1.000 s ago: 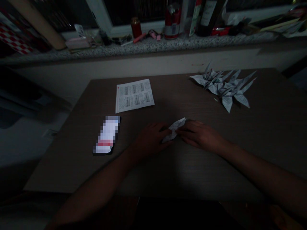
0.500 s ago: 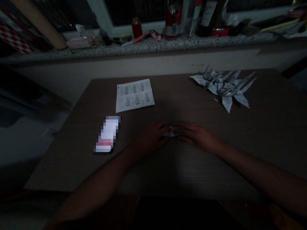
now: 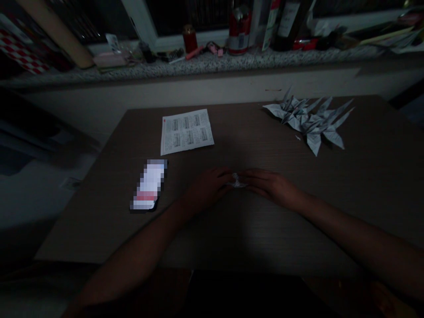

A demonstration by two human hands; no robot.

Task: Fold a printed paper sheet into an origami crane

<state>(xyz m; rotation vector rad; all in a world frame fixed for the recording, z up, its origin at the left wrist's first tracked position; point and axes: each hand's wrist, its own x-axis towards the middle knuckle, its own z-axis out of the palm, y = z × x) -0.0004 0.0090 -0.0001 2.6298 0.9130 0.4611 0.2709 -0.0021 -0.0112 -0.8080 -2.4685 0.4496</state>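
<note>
Between my hands, low on the table, is a small folded piece of printed paper (image 3: 236, 181), mostly covered by my fingers. My left hand (image 3: 208, 187) is closed on its left side, and my right hand (image 3: 273, 185) grips it from the right, fingers pressed together. The exact shape of the folds is hidden. Several origami cranes (image 3: 311, 117) folded from printed paper stand bunched at the back right. A flat printed sheet (image 3: 187, 131) lies at the back left, beyond my left hand.
A phone with a lit, blurred screen (image 3: 149, 184) lies to the left on the brown table (image 3: 232, 234). Behind the table, a granite windowsill (image 3: 205, 64) carries a red can (image 3: 239, 31), a small red jar (image 3: 190, 39), a dark bottle (image 3: 287, 26) and other clutter.
My fingers have shifted slightly on the folded paper, and a little more of its middle shows between the hands. The cranes, sheet and phone stay in place.
</note>
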